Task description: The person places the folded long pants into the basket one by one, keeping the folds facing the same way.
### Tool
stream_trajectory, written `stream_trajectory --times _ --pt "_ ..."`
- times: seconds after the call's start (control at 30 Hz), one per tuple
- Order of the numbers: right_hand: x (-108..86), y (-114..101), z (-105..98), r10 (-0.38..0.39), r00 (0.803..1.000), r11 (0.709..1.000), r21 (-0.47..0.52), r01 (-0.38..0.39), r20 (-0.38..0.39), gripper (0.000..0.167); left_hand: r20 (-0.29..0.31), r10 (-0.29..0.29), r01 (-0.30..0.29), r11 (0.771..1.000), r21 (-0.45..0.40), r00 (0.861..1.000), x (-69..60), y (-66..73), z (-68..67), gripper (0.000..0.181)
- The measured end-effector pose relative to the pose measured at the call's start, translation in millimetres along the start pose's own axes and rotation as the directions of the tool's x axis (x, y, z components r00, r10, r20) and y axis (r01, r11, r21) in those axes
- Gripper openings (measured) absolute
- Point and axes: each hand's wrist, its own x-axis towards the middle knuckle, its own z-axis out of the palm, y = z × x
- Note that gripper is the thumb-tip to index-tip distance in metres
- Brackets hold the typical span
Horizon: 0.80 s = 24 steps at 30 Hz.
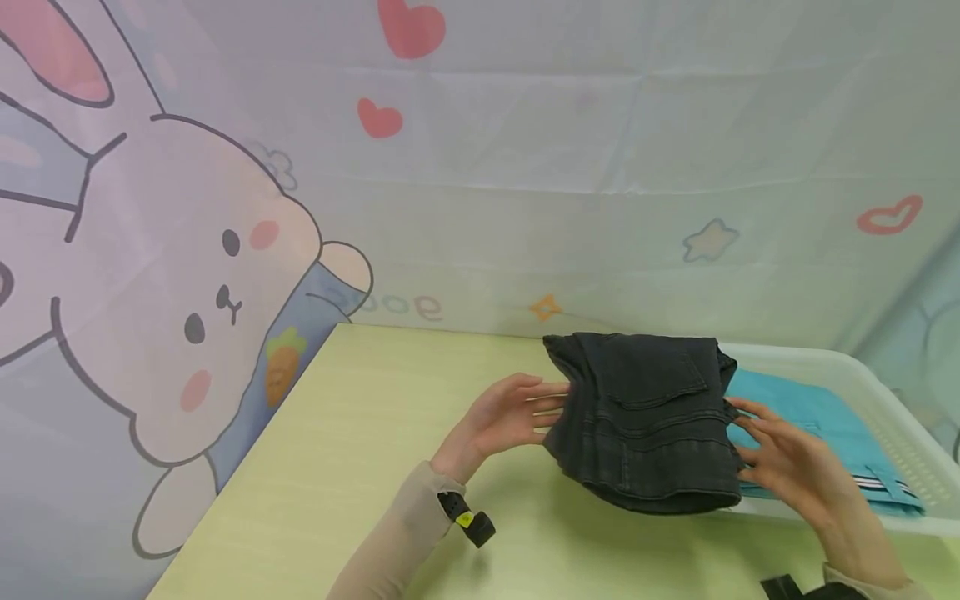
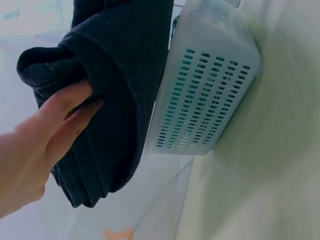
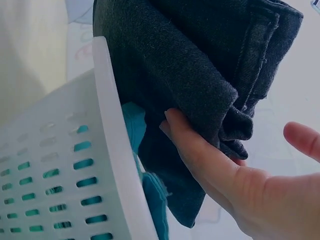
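Observation:
Folded dark denim jeans hang above the table between my two hands, a back pocket and the waistband facing up. On the left side, my left hand carries them with straight fingers. In the left wrist view, fingers of that hand reach into a fold of the jeans. My right hand supports the opposite side, its fingertips partly hidden by the cloth. The right wrist view shows the right hand with straight fingers against the folded layers and the thumb standing apart from the cloth.
A white plastic basket with slotted walls stands at the right, close to the jeans. Folded turquoise clothing with a striped trim lies in it. The pale yellow table meets a printed cloth backdrop at its far edge.

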Motion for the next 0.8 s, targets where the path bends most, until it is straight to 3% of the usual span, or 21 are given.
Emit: stream_trajectory --times 0.4,0.6,0.8 --pt "-12.4 -13.0 -8.3 0.0 0.999 1.0 0.009 -0.001 0.047 0.054 -0.003 0.0 0.0 1.0 0.0 1.0 17.7 -3.3 8.6 0.059" --pt "-18.8 -18.6 -15.9 -0.033 0.991 0.995 0.101 0.02 0.127 0.06 0.0 0.001 -0.001 1.0 0.011 1.0 30.5 -4.6 18.1 0.058" --pt "-28.0 -23.5 -23.5 -0.056 0.992 0.989 0.14 0.039 0.114 0.06 -0.01 -0.004 0.004 1.0 -0.011 1.0 40.9 -9.9 25.9 0.057"
